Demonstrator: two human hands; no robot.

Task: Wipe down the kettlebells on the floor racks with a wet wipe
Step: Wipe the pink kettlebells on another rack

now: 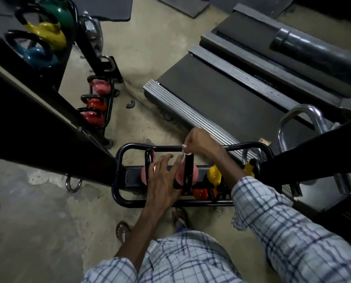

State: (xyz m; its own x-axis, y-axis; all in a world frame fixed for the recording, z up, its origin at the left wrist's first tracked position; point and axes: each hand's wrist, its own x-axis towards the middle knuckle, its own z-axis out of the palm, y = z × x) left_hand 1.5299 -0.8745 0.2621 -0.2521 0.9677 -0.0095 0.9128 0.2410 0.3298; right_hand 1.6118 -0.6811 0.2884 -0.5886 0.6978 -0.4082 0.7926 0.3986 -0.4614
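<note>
Fingers [164, 161] of the left hand [162, 178] lie straight and spread, reaching over the low black rack [117, 193] at the person's feet. They span the gap between a pink kettlebell [144, 174] on the left and a second pink kettlebell [195, 173] beside it. The thumb side looks to touch that second one, though how firmly it presses cannot be told. Just right of that hand, the black handle [188, 170] of the second pink kettlebell stands upright. At its top the right hand [201, 142] pinches a small white wet wipe [184, 153] between curled fingertips, and the wipe touches the handle's far end, close to the far side of the rack. The step in hand seems to be wiping this handle. To do it well, the person would probably wrap the wipe round the bar rather than dab with a bunched corner, then draw it along the whole loop and down both legs. The left hand can serve as a brace so the bell does not rock in its slot. The pink body below the handle likely needs a pass too, including the side facing its neighbour. Further right on the same rack sit a yellow kettlebell [213, 175], an orange kettlebell [200, 194] lower down, and another yellow kettlebell [249, 168] half hidden by a dark post [313, 148]. A fresh face of the wipe may be needed for them.
</note>
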